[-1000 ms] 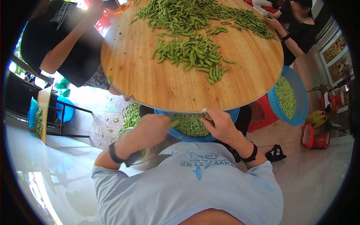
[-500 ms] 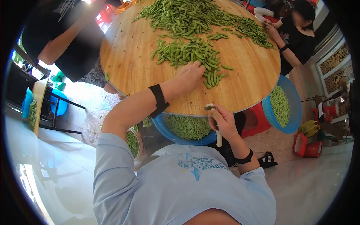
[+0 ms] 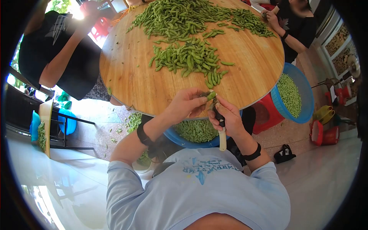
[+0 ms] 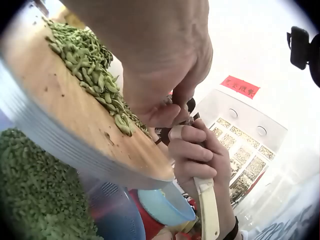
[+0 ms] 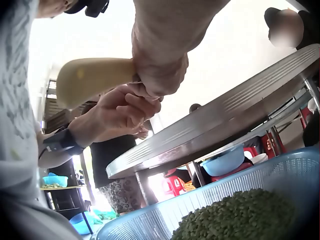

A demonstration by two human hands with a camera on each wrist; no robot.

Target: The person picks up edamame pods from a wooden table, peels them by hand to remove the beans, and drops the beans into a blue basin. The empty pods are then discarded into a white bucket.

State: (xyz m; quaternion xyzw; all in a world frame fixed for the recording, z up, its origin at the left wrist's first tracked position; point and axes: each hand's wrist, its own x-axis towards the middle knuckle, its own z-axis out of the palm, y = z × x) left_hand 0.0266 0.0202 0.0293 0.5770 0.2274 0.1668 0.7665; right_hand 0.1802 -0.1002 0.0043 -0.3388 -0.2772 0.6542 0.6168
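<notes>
In the head view my left hand (image 3: 188, 102) pinches a green soybean pod (image 3: 211, 96) between thumb and fingers, over the table's near edge. Close against it, my right hand (image 3: 231, 118) grips a tool by its cream handle (image 3: 222, 140), which sticks out below the palm. The tool's working end is hidden among the fingers, so I cannot tell its kind. The left wrist view shows both hands' fingertips meeting, with the cream handle (image 4: 208, 210) hanging down. Beneath the hands, a blue basket (image 3: 174, 138) holds shelled beans (image 3: 197, 131).
A round wooden table (image 3: 126, 80) bears a heap of soybean pods (image 3: 172, 19) and a smaller pile (image 3: 188, 57). At right a blue basin (image 3: 308, 96) of shelled beans stands by a red stool (image 3: 264, 117). People sit at both sides; pods lie on the floor at left.
The left hand reached to the small pile half a second ago. It has come back to the near edge with a pod and meets the right hand, which still holds the tool.
</notes>
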